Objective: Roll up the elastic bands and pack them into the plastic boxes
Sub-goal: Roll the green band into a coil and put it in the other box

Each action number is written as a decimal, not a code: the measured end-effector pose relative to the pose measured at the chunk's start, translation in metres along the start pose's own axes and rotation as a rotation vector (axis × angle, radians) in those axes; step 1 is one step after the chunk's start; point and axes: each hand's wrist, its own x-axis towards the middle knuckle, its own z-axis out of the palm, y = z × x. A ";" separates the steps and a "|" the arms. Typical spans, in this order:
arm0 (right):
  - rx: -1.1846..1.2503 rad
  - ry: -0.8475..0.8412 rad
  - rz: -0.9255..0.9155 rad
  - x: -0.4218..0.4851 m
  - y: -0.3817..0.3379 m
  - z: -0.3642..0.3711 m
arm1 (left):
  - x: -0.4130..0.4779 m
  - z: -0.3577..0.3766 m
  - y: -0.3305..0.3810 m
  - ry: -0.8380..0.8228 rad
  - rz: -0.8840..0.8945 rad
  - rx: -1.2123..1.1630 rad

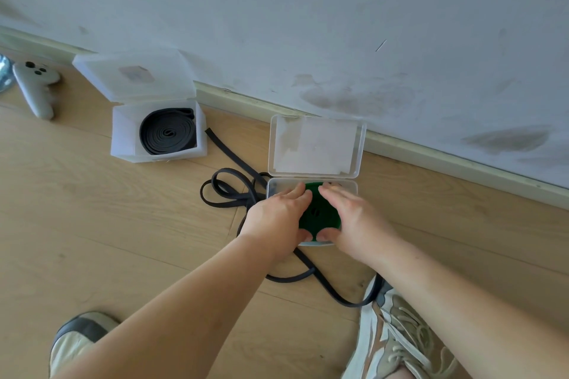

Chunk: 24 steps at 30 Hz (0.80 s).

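A rolled green elastic band (320, 214) lies in the near clear plastic box (348, 186), whose lid (315, 148) stands open against the wall. My left hand (277, 221) and my right hand (354, 221) hold the roll from both sides, fingers over its top and thumbs at its near edge. A second open box (123, 132) to the left holds a rolled black band (168, 131). A loose black band (228, 191) lies tangled on the floor between the boxes and runs under my arms.
The wooden floor meets a scuffed white wall and skirting board right behind the boxes. A grey handheld controller (35, 86) lies at the far left. My shoes (397, 338) are at the bottom, the right one beside the loose band's end.
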 end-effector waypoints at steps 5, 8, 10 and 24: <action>-0.132 0.020 -0.052 0.002 0.001 0.001 | 0.003 0.007 0.003 0.003 -0.044 0.002; -0.153 0.029 -0.057 0.003 0.000 -0.002 | 0.004 0.006 0.003 -0.008 -0.057 0.000; -0.083 0.019 -0.023 0.002 0.002 -0.005 | 0.000 0.002 0.001 -0.009 -0.046 -0.052; 0.772 0.334 0.333 0.003 0.006 -0.014 | -0.018 -0.001 0.002 0.311 -0.399 -0.663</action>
